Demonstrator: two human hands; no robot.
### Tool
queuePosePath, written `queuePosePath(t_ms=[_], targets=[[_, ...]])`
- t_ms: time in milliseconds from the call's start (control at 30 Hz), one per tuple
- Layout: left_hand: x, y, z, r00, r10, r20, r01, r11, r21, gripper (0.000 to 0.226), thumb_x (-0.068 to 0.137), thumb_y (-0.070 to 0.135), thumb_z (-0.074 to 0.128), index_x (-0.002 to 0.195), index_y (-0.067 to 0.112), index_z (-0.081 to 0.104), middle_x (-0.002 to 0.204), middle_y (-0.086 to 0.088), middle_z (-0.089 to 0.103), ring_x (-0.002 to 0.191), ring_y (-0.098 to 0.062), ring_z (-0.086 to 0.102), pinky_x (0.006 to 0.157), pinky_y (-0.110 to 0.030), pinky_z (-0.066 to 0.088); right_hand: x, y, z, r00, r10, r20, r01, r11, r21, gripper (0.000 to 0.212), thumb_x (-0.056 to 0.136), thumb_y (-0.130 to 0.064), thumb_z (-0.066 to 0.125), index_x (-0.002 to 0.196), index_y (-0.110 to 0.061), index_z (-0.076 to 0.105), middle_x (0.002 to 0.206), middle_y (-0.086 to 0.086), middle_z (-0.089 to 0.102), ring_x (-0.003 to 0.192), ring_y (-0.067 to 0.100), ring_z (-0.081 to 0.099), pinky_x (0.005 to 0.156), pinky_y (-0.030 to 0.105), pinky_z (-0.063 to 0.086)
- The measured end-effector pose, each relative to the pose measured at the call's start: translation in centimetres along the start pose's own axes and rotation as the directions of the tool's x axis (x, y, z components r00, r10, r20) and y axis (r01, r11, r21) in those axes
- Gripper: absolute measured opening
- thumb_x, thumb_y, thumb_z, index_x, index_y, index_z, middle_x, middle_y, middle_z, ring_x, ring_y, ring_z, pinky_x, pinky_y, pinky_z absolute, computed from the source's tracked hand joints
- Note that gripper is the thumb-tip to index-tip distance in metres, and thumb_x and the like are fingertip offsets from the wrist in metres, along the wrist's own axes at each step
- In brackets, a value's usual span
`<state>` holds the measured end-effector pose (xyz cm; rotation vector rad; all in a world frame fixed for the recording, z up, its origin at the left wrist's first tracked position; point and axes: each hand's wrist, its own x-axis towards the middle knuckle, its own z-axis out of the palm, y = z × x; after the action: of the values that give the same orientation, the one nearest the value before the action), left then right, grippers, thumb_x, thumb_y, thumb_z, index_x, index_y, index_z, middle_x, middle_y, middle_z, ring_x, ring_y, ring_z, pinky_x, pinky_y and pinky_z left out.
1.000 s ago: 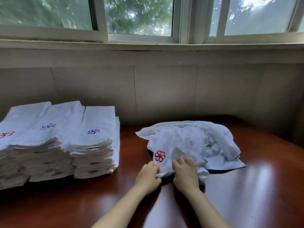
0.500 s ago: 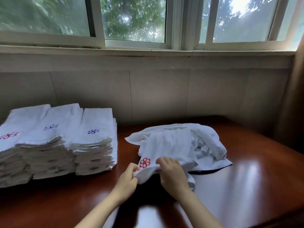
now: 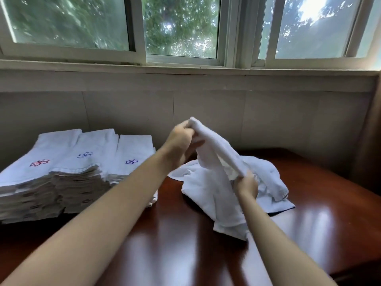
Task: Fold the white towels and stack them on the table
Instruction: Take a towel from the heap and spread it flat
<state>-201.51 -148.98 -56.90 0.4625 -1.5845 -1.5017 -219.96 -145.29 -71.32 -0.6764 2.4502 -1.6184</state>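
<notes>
Wooden table (image 3: pixel 185 244) below windows (image 3: pixel 179 27); left hand (image 3: pixel 179 141) and right hand (image 3: pixel 246 185) grip a white towel (image 3: pixel 212 195).

Left hand (image 3: pixel 181 139) gripping crumpled white cotton towel (image 3: pixel 214 162) aloft; right hand (image 3: pixel 246 185) pinching it lower; folded embroidered white towel stacks (image 3: pixel 82 162) sitting on glossy reddish-brown wooden table (image 3: pixel 185 244).

In front of me is a row of windows (image 3: pixel 179 27) with white frames (image 3: pixel 231 32). Through the glass I see green trees (image 3: pixel 68 17), a bit blurry. At the top right, a bright patch of sky (image 3: pixel 309 7) shines through the leaves. A long pale ledge (image 3: pixel 185 68) runs under the windows. Below it the wall (image 3: pixel 206 114) is pale grey, with big flat panels and thin lines between them. At the far right is a brown strip (image 3: pixel 371 131), maybe a curtain.
</notes>
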Motion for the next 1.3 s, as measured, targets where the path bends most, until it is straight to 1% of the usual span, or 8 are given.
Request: queuePosePath(t_ms=[167, 567, 633, 833, 933, 1033, 1133, 1300], targets=[[1.5, 5.2, -1.8, 0.976, 0.148, -0.160, -0.132, 0.985, 0.109, 0.040, 0.088, -0.015, 0.025, 0.075, 0.012, 0.051, 0.073, -0.006, 0.055, 0.065, -0.009, 0.056, 0.065, -0.020, 0.050, 4.6, -10.3, -5.8, 0.993, -0.097, -0.068, 0.118, 0.741, 0.661, 0.022, 0.093, -0.010, 0.047, 0.107, -0.011, 0.064, 0.093, 0.002, 0.057, 0.086, 0.016, 0.050, 0.068, 0.021, 0.039], [-2.6, 10.6, -7.1, 0.742, 0.539, -0.399, -0.344, 0.817, 0.463, 0.041, 0.089, 0.004, 0.045, 0.128, 0.016, 0.043, 0.100, -0.004, 0.052, 0.086, -0.018, 0.049, 0.083, -0.025, 0.044, -5.6, -22.5, -12.0, 0.719, -0.695, 0.014, 0.460, 0.490, 0.740, 0.014, 0.084, 0.003, 0.051, 0.076, -0.009, 0.054, 0.078, 0.002, 0.056, 0.068, 0.005, 0.053, 0.065, 0.017, 0.044], [-4.4, 10.9, -7.7, 0.680, 0.644, -0.351, -0.365, 0.713, 0.599, 0.048, 0.089, 0.006, 0.047, 0.136, 0.015, 0.039, 0.119, -0.001, 0.051, 0.096, -0.011, 0.047, 0.083, -0.011, 0.037, -8.2, -23.4, -11.8, 0.681, -0.731, 0.028, 0.453, 0.452, 0.769, 0.006, 0.073, -0.009, 0.049, 0.076, -0.010, 0.054, 0.078, 0.001, 0.055, 0.065, 0.001, 0.053, 0.061, 0.015, 0.043], [-8.6, 11.4, -11.2, 0.527, 0.821, -0.217, -0.187, 0.362, 0.913, 0.045, 0.082, 0.024, 0.045, 0.121, 0.003, 0.056, 0.116, -0.026, 0.050, 0.111, -0.037, 0.045, 0.096, -0.033, 0.029, -13.5, -26.0, -9.8, 0.592, -0.804, 0.057, 0.536, 0.446, 0.716, 0.029, 0.084, 0.012, 0.042, 0.102, -0.006, 0.056, 0.080, 0.004, 0.059, 0.068, 0.011, 0.055, 0.058, 0.023, 0.046], [-9.5, 8.7, -13.7, 0.700, 0.651, -0.294, 0.047, 0.370, 0.928, 0.045, 0.084, 0.023, 0.044, 0.123, 0.005, 0.058, 0.124, -0.027, 0.045, 0.117, -0.039, 0.041, 0.102, -0.033, 0.025, -14.1, -23.4, -6.6, 0.623, -0.735, 0.268, 0.519, 0.645, 0.561, 0.045, 0.080, 0.013, 0.051, 0.122, -0.003, 0.053, 0.110, 0.014, 0.060, 0.091, 0.018, 0.054, 0.070, 0.024, 0.046], [-11.2, 3.9, -16.2, 0.912, 0.104, -0.397, 0.362, 0.252, 0.898, 0.043, 0.092, 0.026, 0.046, 0.130, 0.007, 0.052, 0.143, -0.024, 0.032, 0.133, -0.039, 0.031, 0.107, -0.038, 0.028, -14.5, -15.9, -2.8, 0.588, -0.553, 0.591, 0.437, 0.832, 0.343, 0.058, 0.085, 0.001, 0.059, 0.139, -0.011, 0.041, 0.137, 0.009, 0.048, 0.111, 0.015, 0.048, 0.082, 0.022, 0.042], [-14.3, -1.3, -16.8, 0.889, -0.294, -0.352, 0.390, 0.082, 0.917, 0.043, 0.096, 0.040, 0.046, 0.131, 0.015, 0.050, 0.150, -0.019, 0.019, 0.137, -0.037, 0.027, 0.109, -0.038, 0.028, -15.3, -6.9, 0.9, 0.530, -0.390, 0.753, 0.472, 0.874, 0.120, 0.070, 0.086, -0.008, 0.063, 0.147, -0.015, 0.029, 0.147, 0.007, 0.035, 0.121, 0.013, 0.041, 0.099, 0.025, 0.037], [-18.3, -9.1, -15.6, 0.792, -0.609, -0.052, 0.176, 0.145, 0.974, 0.051, 0.100, 0.045, 0.037, 0.144, 0.018, 0.036, 0.153, -0.005, 0.027, 0.141, -0.017, 0.026, 0.111, -0.028, 0.022, -16.3, 2.7, 4.8, 0.534, -0.219, 0.816, 0.571, 0.805, -0.158, 0.063, 0.094, -0.025, 0.054, 0.146, -0.009, 0.025, 0.152, 0.008, 0.026, 0.135, 0.022, 0.035, 0.106, 0.030, 0.033]])
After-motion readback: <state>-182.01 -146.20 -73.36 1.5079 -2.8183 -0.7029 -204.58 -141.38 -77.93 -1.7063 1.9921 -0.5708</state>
